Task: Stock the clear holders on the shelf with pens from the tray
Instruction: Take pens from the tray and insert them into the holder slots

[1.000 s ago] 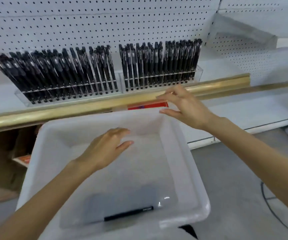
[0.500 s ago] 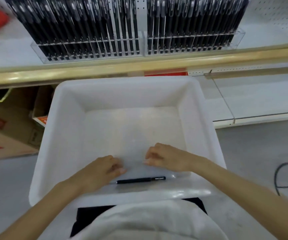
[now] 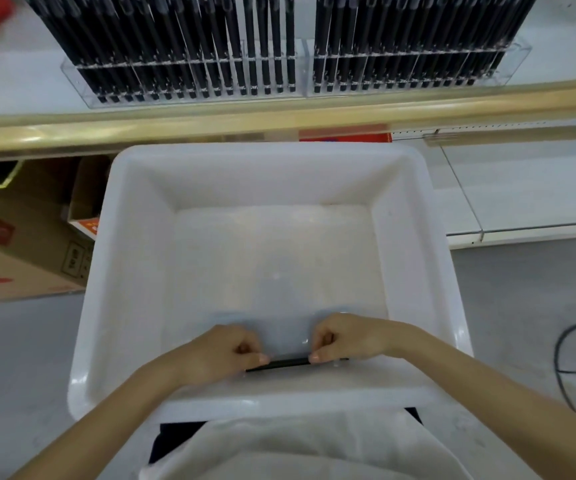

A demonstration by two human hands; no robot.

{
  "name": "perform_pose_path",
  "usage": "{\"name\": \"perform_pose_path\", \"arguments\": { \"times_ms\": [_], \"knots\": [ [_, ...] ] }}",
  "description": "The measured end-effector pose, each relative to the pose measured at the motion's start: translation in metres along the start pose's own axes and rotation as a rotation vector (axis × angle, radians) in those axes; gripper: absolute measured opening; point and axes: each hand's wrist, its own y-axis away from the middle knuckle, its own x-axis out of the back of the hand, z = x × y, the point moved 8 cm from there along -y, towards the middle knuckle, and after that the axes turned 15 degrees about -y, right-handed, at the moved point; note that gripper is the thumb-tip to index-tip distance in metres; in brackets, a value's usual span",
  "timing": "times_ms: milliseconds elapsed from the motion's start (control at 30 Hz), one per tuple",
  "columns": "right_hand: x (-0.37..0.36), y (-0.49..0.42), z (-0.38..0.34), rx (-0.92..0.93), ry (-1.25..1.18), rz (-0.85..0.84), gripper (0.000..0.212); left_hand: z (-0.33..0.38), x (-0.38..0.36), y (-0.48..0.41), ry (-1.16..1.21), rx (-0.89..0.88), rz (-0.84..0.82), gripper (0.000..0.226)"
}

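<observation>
a single black pen (image 3: 288,363) lies crosswise low in the white tray (image 3: 99,271), close to the wall nearest the person, tilted a little so that its right end sits higher in the picture. the left hand (image 3: 217,355) is curled over the pen's left part, with the thumb tip pressed on the barrel; the right hand (image 3: 345,337) is curled over its right part in the same way, so each hand pinches one end and only the middle stretch of the pen shows between the two thumbs. whether the pen is lifted off the tray floor cannot be told. a faint clear sheet (image 3: 279,323) lies on the tray floor just beyond the hands. past the tray's far rim runs a gold rail (image 3: 210,123) along the edge of the shelf (image 3: 19,81), where two clear holders, the left holder (image 3: 82,88) and the right holder (image 3: 518,60), stand side by side, packed with rows of black pens (image 3: 210,46). a cardboard box (image 3: 19,258) sits on the floor to the left, a dark cable (image 3: 563,358) to the right.
</observation>
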Motion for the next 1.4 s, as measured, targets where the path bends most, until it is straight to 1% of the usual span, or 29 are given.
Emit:
{"name": "perform_pose_path", "arguments": {
  "times_ms": [133,200,300,400,467,600,700,867,933,1000,1100,1133,1200,1267,1400],
  "knots": [
    [0.0,0.002,-0.001,-0.003,-0.064,-0.019,0.024,0.004,0.0,-0.001,0.078,-0.03,0.022,0.021],
    [0.002,0.001,-0.004,0.01,-0.063,-0.009,0.015,0.008,0.003,-0.001,0.089,-0.052,0.022,0.018],
    [0.014,0.002,-0.01,0.047,-0.232,0.051,0.007,0.01,0.015,0.001,0.176,-0.063,0.048,0.017],
    [0.045,0.014,-0.026,0.134,-0.407,0.223,0.007,0.012,0.029,0.004,0.359,-0.058,0.062,0.016],
    [0.067,0.026,-0.04,0.219,-0.488,0.345,0.008,0.019,0.041,0.001,0.436,-0.041,0.084,0.011],
    [0.111,0.058,-0.061,0.382,-0.697,0.6,0.016,0.046,0.077,-0.017,0.459,-0.055,0.211,0.011],
    [0.15,0.091,-0.077,0.579,-0.835,0.775,0.024,0.079,0.116,-0.036,0.494,-0.112,0.332,0.01],
    [0.213,0.153,-0.097,0.848,-0.741,1.055,0.033,0.152,0.179,-0.066,0.481,-0.251,0.489,0.01],
    [0.236,0.176,-0.103,0.918,-0.675,1.104,0.038,0.179,0.204,-0.073,0.408,-0.311,0.571,0.012],
    [0.258,0.202,-0.11,0.97,-0.557,1.145,0.039,0.199,0.227,-0.075,0.222,-0.328,0.687,0.003],
    [0.293,0.238,-0.117,1.006,-0.442,1.22,0.038,0.216,0.263,-0.063,-0.37,-0.26,0.996,0.024],
    [0.306,0.248,-0.117,1.011,-0.414,1.253,0.037,0.221,0.272,-0.061,-0.49,-0.249,1.061,0.031],
    [0.329,0.266,-0.116,1.02,-0.359,1.336,0.036,0.221,0.287,-0.066,-0.58,-0.203,1.056,0.043],
    [0.35,0.277,-0.115,1.05,-0.337,1.392,0.036,0.215,0.297,-0.076,-0.589,-0.176,0.996,0.052],
    [0.38,0.279,-0.113,1.073,-0.337,1.464,0.043,0.207,0.302,-0.097,-0.679,-0.173,0.901,0.057]
  ]
}}
